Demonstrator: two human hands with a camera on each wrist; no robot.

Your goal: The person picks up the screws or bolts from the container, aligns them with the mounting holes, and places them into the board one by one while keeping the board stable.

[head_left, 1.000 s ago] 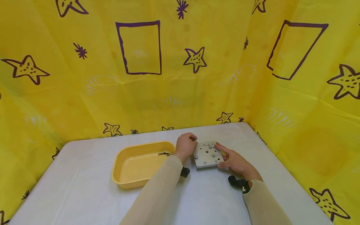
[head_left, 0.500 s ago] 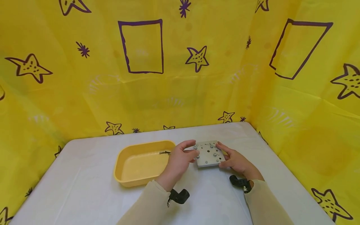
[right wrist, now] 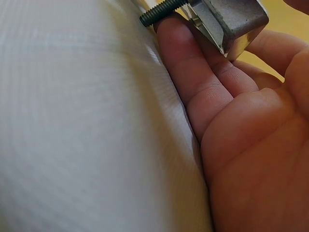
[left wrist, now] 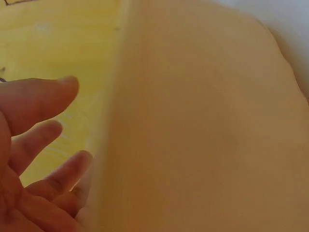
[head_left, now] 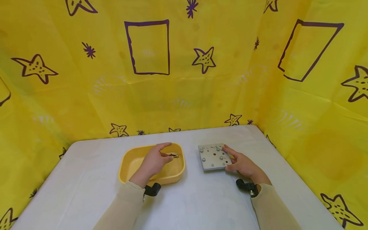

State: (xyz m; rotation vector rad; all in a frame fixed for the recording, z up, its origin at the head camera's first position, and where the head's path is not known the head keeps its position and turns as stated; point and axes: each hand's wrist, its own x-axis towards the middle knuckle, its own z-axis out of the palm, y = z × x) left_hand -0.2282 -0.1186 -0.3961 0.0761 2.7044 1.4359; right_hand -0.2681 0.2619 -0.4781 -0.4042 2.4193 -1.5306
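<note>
A square grey metal plate (head_left: 212, 160) with holes and several bolt heads stands right of the tray in the head view. My right hand (head_left: 242, 166) grips its right edge, thumb at the near corner and fingers reaching underneath. A dark threaded bolt (right wrist: 163, 12) sticks out below the metal block in the right wrist view, over my fingers. My left hand (head_left: 153, 161) hovers over the yellow tray (head_left: 123, 172) with fingers loosely spread and nothing between them. Just beyond its fingertips, a few small bolts (head_left: 174, 156) lie in the tray.
A white cloth covers the table (head_left: 198, 204). A yellow curtain (head_left: 178, 105) printed with starfish rises behind the table and along its sides. Each wrist carries a black camera mount (head_left: 152, 190); the sleeves are beige.
My left hand has left the plate's left edge and moved left over the tray. The right hand keeps its grip on the plate, which stays in place.
</note>
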